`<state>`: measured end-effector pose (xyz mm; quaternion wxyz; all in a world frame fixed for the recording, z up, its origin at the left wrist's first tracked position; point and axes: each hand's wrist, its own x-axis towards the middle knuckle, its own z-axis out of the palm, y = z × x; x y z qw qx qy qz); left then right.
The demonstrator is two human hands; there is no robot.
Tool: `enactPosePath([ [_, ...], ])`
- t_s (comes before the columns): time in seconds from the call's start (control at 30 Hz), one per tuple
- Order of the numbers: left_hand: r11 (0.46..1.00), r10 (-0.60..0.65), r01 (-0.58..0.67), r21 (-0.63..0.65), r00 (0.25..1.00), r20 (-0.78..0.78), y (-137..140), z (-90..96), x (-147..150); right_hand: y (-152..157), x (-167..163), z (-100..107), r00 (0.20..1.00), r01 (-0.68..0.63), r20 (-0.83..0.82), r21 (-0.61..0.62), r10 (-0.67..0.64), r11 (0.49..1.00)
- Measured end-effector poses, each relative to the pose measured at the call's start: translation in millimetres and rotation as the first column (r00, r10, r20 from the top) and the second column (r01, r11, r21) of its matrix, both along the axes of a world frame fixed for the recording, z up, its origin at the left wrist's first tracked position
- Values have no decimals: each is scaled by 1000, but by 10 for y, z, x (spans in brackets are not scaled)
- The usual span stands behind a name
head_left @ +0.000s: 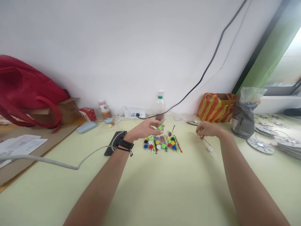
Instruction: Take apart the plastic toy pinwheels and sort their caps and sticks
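My left hand point(146, 128) is closed in a pinch on a small bright green plastic piece point(160, 127), a round part with a thin stem, held above several coloured plastic discs point(159, 146). Thin plastic sticks in green, red, yellow and black lie among these discs, and a dark-tipped yellow stick point(173, 129) leans up at the back. To the right, my right hand point(208, 129) is low over the table with its fingers closed on the upper end of a thin red stick point(206, 141). A white round piece point(210, 149) is at that stick's lower end.
A phone point(115, 143) with a cable lies by my left wrist. Behind the discs stand a clear bottle point(160, 105) and a power strip point(134, 113). A striped bag point(215, 107), a grey bag point(243, 121) and stacked round plates point(261, 146) are at right. A red bag point(28, 84) sits left.
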<state>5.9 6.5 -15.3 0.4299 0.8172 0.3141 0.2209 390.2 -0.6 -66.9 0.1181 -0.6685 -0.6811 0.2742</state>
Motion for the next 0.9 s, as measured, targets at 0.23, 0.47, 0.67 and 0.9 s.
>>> enactPosePath([
  [0.23,1000,6,-6,16,1000,7,5,-8,-1,-337,-349,647,858,288,-513,500,11,817],
  [0.47,999,0,-1,33,1000,9,-10,-3,-4,-632,-882,1050,774,362,-598,687,208,630],
  [0.67,1000,7,-8,2,1000,21,-21,7,16,-608,-1087,1037,858,264,-494,664,144,700],
  [0.9,1000,-24,24,-1,999,37,-54,49,59,-544,-1333,925,953,116,-288,626,90,771],
])
